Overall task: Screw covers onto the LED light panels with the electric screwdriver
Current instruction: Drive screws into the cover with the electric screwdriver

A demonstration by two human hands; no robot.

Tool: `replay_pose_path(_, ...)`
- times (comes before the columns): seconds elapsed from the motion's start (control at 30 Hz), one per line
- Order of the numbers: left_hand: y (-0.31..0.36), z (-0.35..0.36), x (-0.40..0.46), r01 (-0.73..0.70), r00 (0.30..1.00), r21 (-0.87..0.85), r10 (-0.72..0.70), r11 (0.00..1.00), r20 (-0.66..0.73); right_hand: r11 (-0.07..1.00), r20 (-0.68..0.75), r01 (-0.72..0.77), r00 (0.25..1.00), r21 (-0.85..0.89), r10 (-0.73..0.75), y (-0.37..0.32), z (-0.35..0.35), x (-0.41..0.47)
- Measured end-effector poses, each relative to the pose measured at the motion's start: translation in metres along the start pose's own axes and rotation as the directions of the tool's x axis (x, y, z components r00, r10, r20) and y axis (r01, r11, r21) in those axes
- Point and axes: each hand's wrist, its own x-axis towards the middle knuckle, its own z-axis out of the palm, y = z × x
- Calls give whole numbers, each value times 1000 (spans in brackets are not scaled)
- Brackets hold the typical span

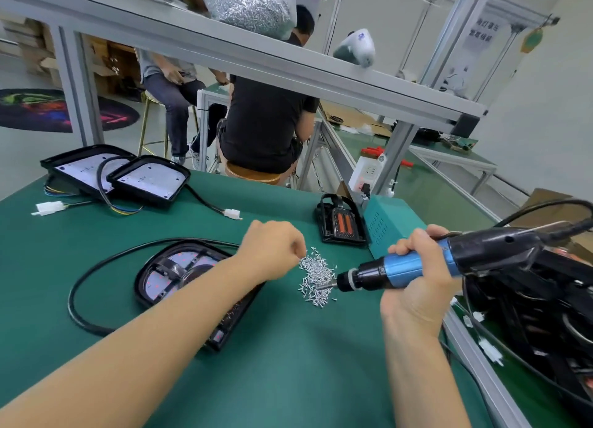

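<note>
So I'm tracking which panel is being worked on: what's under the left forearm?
A black LED panel with a clear cover, red dots showing. The left forearm hides its middle and right side.

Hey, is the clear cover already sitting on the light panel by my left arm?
On. The cover lies over the panel, red LEDs showing through it. Cannot tell whether it's screwed.

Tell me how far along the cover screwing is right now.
Done: a clear cover sits on the near panel. In hand: the left hand picks at the loose screw pile; the right hand holds the electric screwdriver, tip at the pile. Left: driving screws; two panels behind look uncovered.
</note>
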Motion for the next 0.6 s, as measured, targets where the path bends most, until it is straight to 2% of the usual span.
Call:
replay_pose_path(0.1, 12, 20, 23, 3, 976, 126, -30, 992, 217, 1000, -2, 16, 1000, -10, -16, -3, -3, 1)
replay_pose_path(0.2, 16, 38, 30, -7, 949, 250, -72, 968, 307, 1000, -7, 16, 1000, -13, -16, -6, -6, 2)
replay_pose_path(0.37, 13, 56, 31, 10, 934, 349, -133, 937, 330, 1000, 2, 21, 1000, -15, -21, -11, -14, 5)
replay_pose_path(0.6, 16, 63, 25, -31, 968, 392, -70, 919, 243, 1000, -2, -11, 1000, -15, 11, -7, -18, 7)
